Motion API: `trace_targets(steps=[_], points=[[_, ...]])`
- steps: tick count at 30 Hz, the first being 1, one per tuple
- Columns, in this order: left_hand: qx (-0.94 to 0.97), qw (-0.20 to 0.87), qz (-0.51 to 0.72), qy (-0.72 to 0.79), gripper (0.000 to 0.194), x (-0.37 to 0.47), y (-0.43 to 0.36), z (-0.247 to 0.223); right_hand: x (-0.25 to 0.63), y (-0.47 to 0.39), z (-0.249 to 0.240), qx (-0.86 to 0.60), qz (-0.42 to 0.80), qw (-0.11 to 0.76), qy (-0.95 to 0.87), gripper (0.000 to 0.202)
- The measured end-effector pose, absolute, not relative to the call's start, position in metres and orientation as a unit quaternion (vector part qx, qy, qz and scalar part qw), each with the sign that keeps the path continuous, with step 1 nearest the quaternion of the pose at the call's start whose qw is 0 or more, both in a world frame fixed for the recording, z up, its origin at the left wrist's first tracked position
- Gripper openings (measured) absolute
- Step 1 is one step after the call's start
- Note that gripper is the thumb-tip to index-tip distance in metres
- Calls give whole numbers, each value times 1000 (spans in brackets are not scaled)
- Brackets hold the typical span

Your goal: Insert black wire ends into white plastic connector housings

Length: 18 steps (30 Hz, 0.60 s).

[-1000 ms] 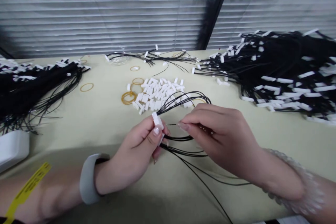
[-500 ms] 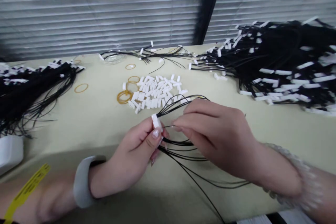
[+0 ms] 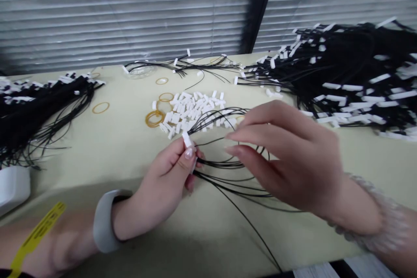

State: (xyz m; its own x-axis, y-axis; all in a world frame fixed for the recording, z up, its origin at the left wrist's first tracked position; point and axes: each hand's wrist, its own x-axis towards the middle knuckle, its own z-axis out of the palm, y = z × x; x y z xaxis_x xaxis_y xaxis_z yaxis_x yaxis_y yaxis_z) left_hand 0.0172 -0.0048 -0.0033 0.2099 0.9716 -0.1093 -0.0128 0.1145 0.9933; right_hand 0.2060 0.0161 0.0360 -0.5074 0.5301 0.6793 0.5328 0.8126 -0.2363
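Left hand (image 3: 163,186): grip closed on a white connector, thumb pressed along its near face.
White connector (image 3: 187,140): above the bench, tilted, its upper end clear of the left thumb; black wires run from it toward the right.
Right hand (image 3: 289,156): grip narrow, thumb and fingertips parted by a small gap, just right of the connector; blur leaves it unclear whether the fingers touch the thin wire ending near them.
Black wires (image 3: 221,163): several groups, the upper ones arching, the lower ones passing under the right hand; one long strand trails down toward the near edge.
Loose connectors (image 3: 192,110): a white heap on the bench (image 3: 130,143), beyond the hands.
Rubber bands (image 3: 154,118): a yellow cluster at the heap's left side.
Left bundle (image 3: 42,113): black wires tipped with white connectors, near a white box (image 3: 13,184).
Right bundle (image 3: 352,65): a larger dark pile with white ends.
Blinds (image 3: 130,13): pale slats behind the bench.
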Motion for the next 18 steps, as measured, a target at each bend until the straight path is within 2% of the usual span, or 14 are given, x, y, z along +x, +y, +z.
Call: trace_targets(steps=[2, 5, 8, 13, 16, 18], points=[[505, 567, 441, 478, 23, 18, -5, -3, 212, 14, 41, -302, 25, 342, -890, 11], [515, 545, 445, 489, 23, 17, -4, -4, 214, 14, 39, -309, 76, 188, -929, 26], [525, 535, 436, 498, 23, 17, -3, -4, 210, 16, 33, -333, 80, 91, -935, 26], [533, 520, 431, 510, 23, 17, -3, -2, 208, 18, 30, -357, 53, 90, -928, 25], [510, 529, 441, 515, 21, 19, -3, -1, 219, 20, 32, -368, -59, 53, -927, 19], [492, 539, 455, 511, 19, 19, -2, -2, 228, 23, 37, -388, -152, 56, -907, 16]])
